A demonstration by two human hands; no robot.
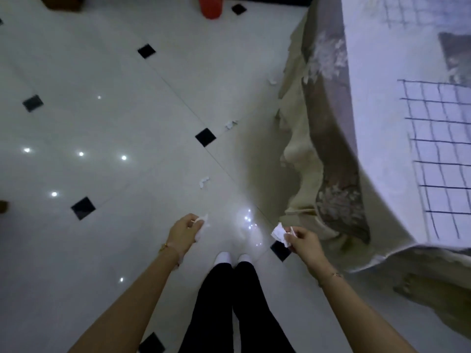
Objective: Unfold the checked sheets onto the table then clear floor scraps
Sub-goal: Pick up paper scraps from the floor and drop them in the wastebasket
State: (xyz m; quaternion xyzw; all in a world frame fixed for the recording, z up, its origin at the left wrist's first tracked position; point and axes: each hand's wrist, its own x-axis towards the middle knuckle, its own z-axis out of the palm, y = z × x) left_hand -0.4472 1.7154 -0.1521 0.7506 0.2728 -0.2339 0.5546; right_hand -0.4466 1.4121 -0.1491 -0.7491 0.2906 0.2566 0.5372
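Note:
My left hand (184, 231) is closed on white paper scraps (202, 225) above the glossy floor. Over by the table's hanging cloth, my right hand (302, 239) pinches another bunch of white scraps (279, 231). Three loose scraps lie on the floor ahead: one (204, 181) near the middle, one (231, 124) further off, one (272, 80) by the tablecloth. A checked sheet (441, 154) lies spread flat on the table at right, and a second checked sheet (397, 11) shows at the far end.
The table (377, 123) fills the right side, draped with a beige and brown patterned cloth (328, 159) that hangs to the floor. White tiles with black diamond insets (205, 137) cover the floor. A red object (211, 7) stands at the far edge. My feet in white socks (233, 257) are below.

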